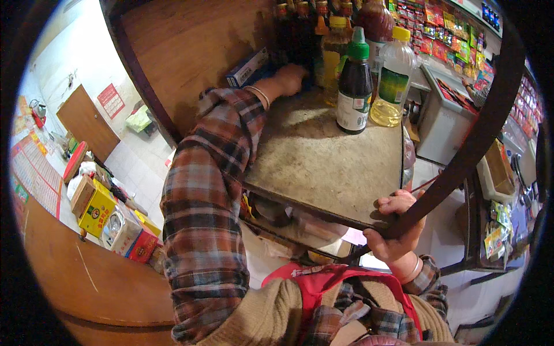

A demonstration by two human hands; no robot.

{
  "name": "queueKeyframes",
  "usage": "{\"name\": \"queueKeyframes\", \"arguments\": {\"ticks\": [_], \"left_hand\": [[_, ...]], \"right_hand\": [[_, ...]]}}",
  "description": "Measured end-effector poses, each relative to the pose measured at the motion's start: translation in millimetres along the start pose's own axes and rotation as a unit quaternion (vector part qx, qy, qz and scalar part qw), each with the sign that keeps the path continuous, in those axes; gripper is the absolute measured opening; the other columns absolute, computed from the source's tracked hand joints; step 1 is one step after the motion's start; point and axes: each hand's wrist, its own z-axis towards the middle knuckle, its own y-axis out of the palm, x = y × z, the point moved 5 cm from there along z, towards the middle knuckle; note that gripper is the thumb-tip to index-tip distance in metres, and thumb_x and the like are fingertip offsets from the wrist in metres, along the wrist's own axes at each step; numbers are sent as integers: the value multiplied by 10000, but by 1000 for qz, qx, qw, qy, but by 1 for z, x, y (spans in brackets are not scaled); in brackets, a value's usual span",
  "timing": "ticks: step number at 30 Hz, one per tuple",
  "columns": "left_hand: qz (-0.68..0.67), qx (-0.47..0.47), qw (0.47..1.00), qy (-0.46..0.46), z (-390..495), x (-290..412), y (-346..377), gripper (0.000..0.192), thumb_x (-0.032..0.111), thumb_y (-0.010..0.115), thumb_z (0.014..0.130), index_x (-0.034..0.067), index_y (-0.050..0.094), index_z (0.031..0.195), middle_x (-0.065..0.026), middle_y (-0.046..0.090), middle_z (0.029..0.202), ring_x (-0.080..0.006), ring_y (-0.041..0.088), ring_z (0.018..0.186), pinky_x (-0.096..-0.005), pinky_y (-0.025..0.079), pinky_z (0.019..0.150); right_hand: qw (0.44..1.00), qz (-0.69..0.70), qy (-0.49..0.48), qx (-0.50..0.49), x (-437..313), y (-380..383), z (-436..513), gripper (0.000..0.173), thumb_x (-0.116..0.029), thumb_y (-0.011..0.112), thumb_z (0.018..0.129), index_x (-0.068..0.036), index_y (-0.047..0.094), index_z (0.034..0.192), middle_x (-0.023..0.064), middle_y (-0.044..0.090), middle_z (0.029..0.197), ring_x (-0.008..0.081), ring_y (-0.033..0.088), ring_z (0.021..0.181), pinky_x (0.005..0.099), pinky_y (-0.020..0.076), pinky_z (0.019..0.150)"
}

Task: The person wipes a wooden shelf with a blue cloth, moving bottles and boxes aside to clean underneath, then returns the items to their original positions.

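Note:
My left hand (292, 80) reaches to the back of a worn wooden shelf (324, 164), beside dark bottles and a blue-and-white box (248, 68). Its fingertips are blurred in shadow, so what they touch cannot be told. My right hand (396, 229) grips the front right corner of the shelf where it meets a dark upright post (458, 160). Between my hands stand a dark sauce bottle with a green cap (354, 86), a clear bottle of pale yellow liquid with a yellow cap (391, 82), a yellow-capped bottle (335, 56) and a large bottle of reddish-brown liquid (375, 21).
A lower shelf (298, 238) holds bagged goods. Cartons (97, 207) are stacked at the left, near a wooden door (86, 123). At the right are a white chest freezer (446, 125), another person's arm (476, 93), hanging snack packets (450, 39) and a dark table with packets.

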Motion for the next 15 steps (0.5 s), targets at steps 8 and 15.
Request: {"name": "queueKeyframes", "arguments": {"ticks": [8,15], "left_hand": [[-151,-65,984,69,-48,30,-28,419,-86,453,672,53,644,1018,-154,638,1029,-274,584,980,-354,434,894],[-250,-188,936,163,-127,79,-89,241,-33,501,730,29,630,923,-97,640,920,-202,588,911,-314,446,848]], "right_hand": [[999,51,10,9,-1,3,-3,921,-40,767,674,-10,154,1361,138,517,1009,258,541,932,394,444,851],[996,76,18,44,4,4,-6,869,-92,720,692,8,187,1371,114,526,972,251,522,911,452,326,940]]}}
